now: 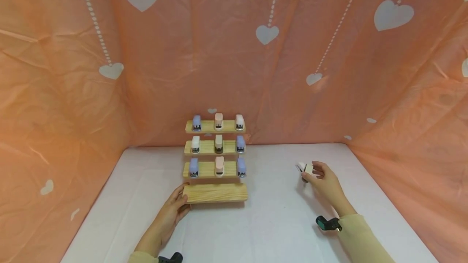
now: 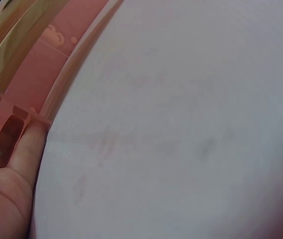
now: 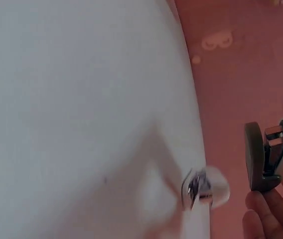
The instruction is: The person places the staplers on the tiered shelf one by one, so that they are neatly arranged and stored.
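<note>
My right hand pinches a small stapler with a cream top and a dark grey base, its jaws spread apart in the right wrist view. Close beside it is a white stapler, partly behind the held one in the head view. At the left end of a tiered wooden display rack, my left hand grips the bottom board, thumb at its front. Small staplers stand on the three upper boards: a lilac one, a pink one and several more. The bottom board bears nothing.
The rack stands on a white table, left of its middle. Orange sheeting with white hearts hangs behind the table and along both sides. A black wrist device sits by the right sleeve.
</note>
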The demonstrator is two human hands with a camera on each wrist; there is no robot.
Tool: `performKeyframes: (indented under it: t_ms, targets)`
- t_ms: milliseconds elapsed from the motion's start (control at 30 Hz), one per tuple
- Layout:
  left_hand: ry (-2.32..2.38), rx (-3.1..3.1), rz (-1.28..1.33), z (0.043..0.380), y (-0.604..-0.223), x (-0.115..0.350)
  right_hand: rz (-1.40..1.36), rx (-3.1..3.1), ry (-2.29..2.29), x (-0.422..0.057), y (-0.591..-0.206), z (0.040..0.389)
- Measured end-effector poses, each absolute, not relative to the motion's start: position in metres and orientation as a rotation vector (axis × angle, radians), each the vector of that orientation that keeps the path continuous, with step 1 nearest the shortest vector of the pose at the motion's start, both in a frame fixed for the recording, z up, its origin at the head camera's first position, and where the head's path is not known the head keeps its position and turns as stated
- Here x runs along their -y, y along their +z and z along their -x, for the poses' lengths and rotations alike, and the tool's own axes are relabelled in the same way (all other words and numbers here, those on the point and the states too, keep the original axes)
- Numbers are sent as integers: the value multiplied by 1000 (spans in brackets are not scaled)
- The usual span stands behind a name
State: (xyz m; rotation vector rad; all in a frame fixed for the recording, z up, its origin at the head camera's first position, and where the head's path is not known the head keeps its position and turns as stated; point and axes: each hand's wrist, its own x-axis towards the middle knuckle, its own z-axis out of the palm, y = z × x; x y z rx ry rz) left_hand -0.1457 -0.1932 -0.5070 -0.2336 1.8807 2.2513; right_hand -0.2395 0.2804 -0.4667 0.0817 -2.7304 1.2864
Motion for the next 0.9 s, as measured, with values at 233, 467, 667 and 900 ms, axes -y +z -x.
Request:
performKeyframes:
  t_ms: [233,467,667,900]
  targets:
    - [2241,-1883,248,145,-505,193,-200,2702,1345,-248,-465,231]
    - [2244,-1893,235,145,-507,193,-355,2678,1421,-218,-467,220]
    - [2250,-1885,215,145,-507,193,-426,2714,1458,-190,-470,207]
    - [2261,-1879,185,144,-507,194,-464,2675,1572,-165,-466,195]
